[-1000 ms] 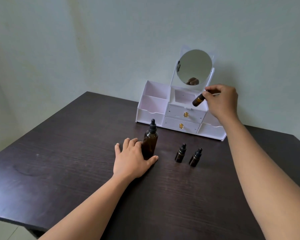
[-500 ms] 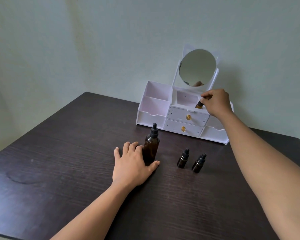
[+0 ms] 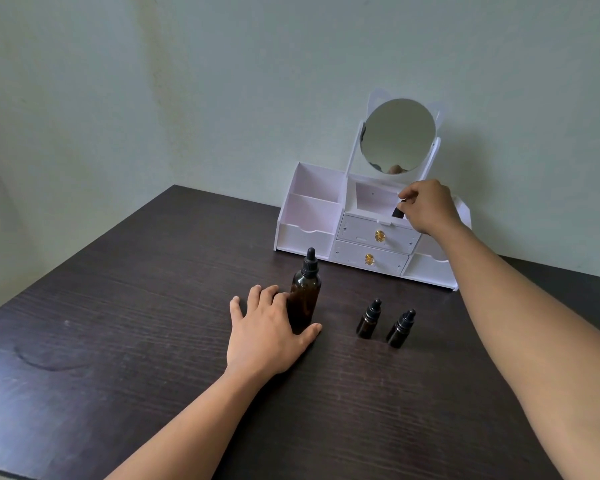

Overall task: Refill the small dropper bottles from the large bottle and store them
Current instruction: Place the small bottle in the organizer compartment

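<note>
The right hand (image 3: 430, 207) pinches a small dropper bottle (image 3: 397, 212) at its top, inside the middle upper compartment of the white organizer (image 3: 305, 233). The left hand (image 3: 264, 334) lies flat with relaxed fingers on the table (image 3: 118, 306), touching the large bottle (image 3: 305, 296). Two other dropper bottles (image 3: 368, 320) (image 3: 400, 329) stand near, on the right.

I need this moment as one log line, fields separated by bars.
right hand: holds small bottle at organizer | left hand: flat by large bottle
</note>
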{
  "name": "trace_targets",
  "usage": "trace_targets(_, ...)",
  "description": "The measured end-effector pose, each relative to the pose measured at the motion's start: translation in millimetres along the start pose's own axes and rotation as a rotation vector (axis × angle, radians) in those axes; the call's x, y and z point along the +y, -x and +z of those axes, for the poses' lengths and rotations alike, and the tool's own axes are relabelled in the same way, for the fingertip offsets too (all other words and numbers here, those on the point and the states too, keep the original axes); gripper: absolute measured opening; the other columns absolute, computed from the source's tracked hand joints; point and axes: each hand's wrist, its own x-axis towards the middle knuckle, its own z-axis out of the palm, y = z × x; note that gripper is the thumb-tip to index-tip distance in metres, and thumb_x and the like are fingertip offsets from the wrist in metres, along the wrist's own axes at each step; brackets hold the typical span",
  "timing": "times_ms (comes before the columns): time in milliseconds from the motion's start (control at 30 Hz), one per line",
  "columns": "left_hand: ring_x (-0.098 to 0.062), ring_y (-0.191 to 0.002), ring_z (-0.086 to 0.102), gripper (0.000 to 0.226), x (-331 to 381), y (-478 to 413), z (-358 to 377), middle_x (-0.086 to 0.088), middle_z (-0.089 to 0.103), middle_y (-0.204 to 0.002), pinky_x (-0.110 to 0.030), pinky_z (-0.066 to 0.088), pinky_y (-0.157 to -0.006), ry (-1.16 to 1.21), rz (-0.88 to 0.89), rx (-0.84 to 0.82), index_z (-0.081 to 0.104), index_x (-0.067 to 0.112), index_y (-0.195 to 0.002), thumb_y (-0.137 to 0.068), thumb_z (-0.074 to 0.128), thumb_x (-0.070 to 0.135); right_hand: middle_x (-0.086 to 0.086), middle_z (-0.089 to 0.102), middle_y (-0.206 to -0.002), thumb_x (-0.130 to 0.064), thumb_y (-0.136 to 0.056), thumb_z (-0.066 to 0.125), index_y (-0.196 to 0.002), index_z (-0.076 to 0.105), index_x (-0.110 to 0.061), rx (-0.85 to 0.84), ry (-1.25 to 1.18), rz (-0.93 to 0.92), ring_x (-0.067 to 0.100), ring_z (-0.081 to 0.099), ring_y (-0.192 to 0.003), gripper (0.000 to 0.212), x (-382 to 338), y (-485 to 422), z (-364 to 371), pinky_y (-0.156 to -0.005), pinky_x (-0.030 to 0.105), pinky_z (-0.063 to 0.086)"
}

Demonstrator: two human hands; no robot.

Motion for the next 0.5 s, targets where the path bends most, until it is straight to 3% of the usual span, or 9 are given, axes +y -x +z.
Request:
trace_targets(300,-0.015,-0.147,0.017,0.086,-1,-2,2,0.009,0.037,-0.152,-0.054,0.010,-0.121,-0.001,-0.008,0.005,0.045,0.028,-0.141,-0.078,0.036,0.086,0.013,0.069,-0.109,-0.012,-0.091,0.069,-0.117,0.069,-0.008,0.032,-0.031,-0.034,0.029,0.064,-0.103,0.027,-5,8,-4,-0.094,0.036,0.052)
trace_targets(433,-0.015,-0.146,0.018,0.085,0,0,2,0.009,0.039,-0.151,-0.054,0.011,-0.120,-0.001,-0.009,0.009,0.047,0.028,-0.140,-0.078,0.036,0.086,0.012,0.067,-0.113,-0.014,-0.090,0.071,-0.121,0.066,-0.007,0.116,-0.044,-0.070,0.019,0.058,-0.091,0.031,-12,19,-15,-0.087,0.026,0.046)
trace_targets(500,-0.015,-0.145,0.019,0.084,0,0,1,0.008,0.039,-0.151,-0.054,0.011,-0.120,0.001,-0.005,0.012,0.047,0.028,-0.139,-0.079,0.037,0.086,0.010,0.067,-0.106,-0.015,-0.089,0.071,-0.118,0.068,-0.008,0.176,-0.075,-0.091,0.018,0.058,-0.088,0.029,-19,29,-24,-0.087,0.027,0.048)
